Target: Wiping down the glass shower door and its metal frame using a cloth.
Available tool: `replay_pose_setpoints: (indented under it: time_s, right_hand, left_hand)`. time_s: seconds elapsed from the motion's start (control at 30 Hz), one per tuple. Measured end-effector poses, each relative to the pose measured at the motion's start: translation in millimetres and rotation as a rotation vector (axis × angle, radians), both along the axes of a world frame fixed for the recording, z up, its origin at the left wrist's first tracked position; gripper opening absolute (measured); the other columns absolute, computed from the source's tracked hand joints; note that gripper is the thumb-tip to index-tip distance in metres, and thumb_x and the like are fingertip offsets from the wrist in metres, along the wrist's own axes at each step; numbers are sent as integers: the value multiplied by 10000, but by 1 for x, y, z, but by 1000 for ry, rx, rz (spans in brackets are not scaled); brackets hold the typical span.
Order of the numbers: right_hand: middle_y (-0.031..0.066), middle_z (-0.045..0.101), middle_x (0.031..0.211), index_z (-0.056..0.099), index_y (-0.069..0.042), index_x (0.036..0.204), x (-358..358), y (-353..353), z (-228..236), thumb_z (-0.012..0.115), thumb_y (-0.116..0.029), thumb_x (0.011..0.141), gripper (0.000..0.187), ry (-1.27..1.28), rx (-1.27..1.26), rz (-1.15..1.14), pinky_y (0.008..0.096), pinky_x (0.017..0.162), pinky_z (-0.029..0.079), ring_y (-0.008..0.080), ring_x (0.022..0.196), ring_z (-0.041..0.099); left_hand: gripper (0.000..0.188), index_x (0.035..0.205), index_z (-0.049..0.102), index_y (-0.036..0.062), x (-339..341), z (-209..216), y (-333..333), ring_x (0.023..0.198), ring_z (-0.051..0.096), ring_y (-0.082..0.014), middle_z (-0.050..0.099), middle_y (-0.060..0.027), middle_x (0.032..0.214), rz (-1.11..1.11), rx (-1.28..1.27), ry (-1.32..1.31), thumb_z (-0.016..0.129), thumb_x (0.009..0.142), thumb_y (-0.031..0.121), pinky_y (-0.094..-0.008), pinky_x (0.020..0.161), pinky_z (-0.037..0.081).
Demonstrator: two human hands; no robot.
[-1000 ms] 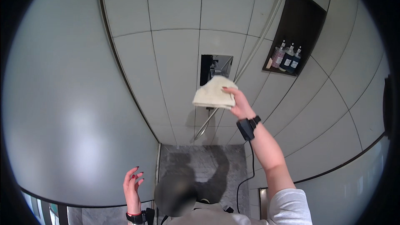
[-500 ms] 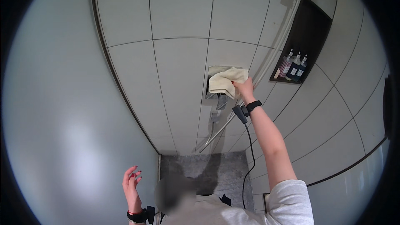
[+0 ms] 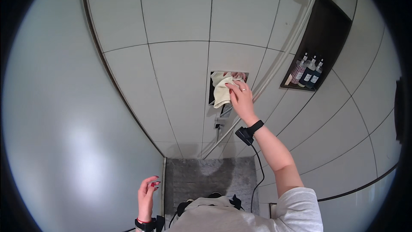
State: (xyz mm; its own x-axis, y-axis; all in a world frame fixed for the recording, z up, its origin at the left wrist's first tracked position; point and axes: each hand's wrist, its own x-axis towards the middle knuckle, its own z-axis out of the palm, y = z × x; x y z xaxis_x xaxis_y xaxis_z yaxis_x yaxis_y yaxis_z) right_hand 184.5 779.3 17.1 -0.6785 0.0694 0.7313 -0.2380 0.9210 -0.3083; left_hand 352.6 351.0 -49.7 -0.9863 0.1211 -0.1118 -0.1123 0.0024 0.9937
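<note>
My right hand [image 3: 242,102] is closed on a cream cloth [image 3: 221,93] and presses it to a square, shiny metal plate [image 3: 211,89] set in the tiled wall. The cloth is bunched and hangs over much of the plate. Fingers are mirrored along the plate's upper edge. A metal fitting [image 3: 225,110] shows partly below the cloth. Low at the left, beside the frosted panel, my left hand [image 3: 146,195] is raised with nothing in it, its fingers loosely bent and apart.
A dark wall niche [image 3: 324,30] at the right holds several pump bottles [image 3: 307,75]. The shower hose [image 3: 281,62] runs diagonally past my right hand. A frosted panel [image 3: 51,116] stands at the left. Below is a grey floor [image 3: 189,178]. A black cable [image 3: 261,169] trails from my right wrist.
My right hand has shifted slightly left and down with the cloth, uncovering the plate's upper right part. My left hand has moved a little right and lower. The view has shifted slightly.
</note>
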Motion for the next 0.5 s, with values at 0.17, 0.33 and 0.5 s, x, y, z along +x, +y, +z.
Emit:
replay_pose_setpoints:
  time_s: [0.17, 0.33, 0.5]
  right_hand:
    - [96, 466, 1274, 607, -146, 1131, 39, -15, 26, 598, -129, 814, 318, 150, 84, -81, 493, 1030, 285, 306, 1238, 368]
    - [115, 599, 1025, 597, -88, 999, 126, -34, 2, 577, -77, 777, 222, -333, 135, 513, 418, 863, 447, 308, 1001, 560]
    - [123, 599, 830, 538, -70, 865, 225, -37, -43, 523, -174, 849, 106, -1132, -128, 748, 412, 658, 492, 317, 762, 602]
  left_hand:
    - [266, 1060, 596, 15, 15, -16, 5, 931, 582, -158, 598, -87, 999, -330, -321, 133, 463, 837, -40, -270, 831, 447]
    - [189, 1031, 628, 34, 52, 19, 2, 876, 595, -139, 619, -73, 961, -693, -348, -8, 524, 874, 19, -265, 791, 470]
    - [197, 1048, 633, 48, 64, 4, -7, 860, 597, -123, 629, -60, 951, -829, -443, -316, 563, 864, 51, -258, 768, 475]
